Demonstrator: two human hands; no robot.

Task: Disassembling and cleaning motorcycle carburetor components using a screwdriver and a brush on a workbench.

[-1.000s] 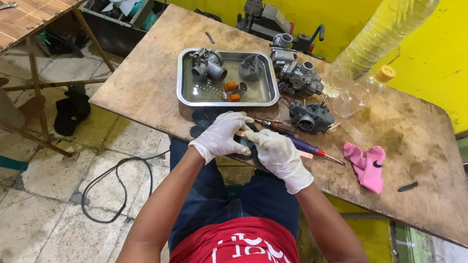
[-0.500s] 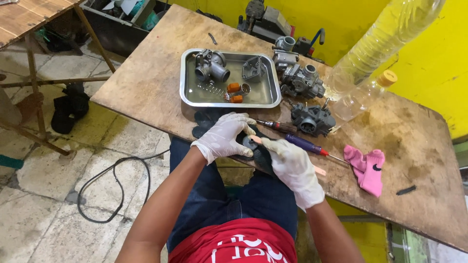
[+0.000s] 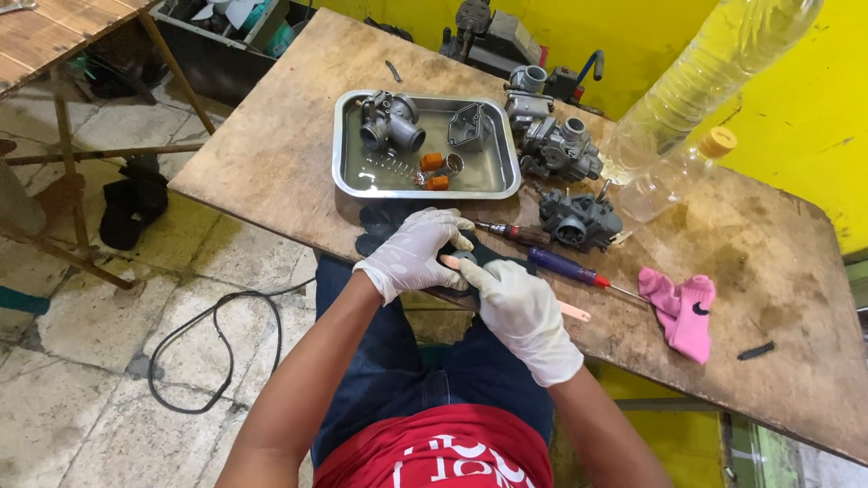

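Just in front of the steel tray (image 3: 425, 188), at the wooden table's (image 3: 271, 154) near edge, a small, dark, probably light and stiff part (image 3: 493, 254) was pinched between the closed gloved left hand (image 3: 418, 251) and right hand (image 3: 520, 303), seemingly best gripped by its edges.

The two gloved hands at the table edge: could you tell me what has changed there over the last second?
Very little: the left hand and right hand stay together at the table edge over a small dark part, fingers shifting only slightly. The metal tray, screwdrivers and pink cloth stayed put.
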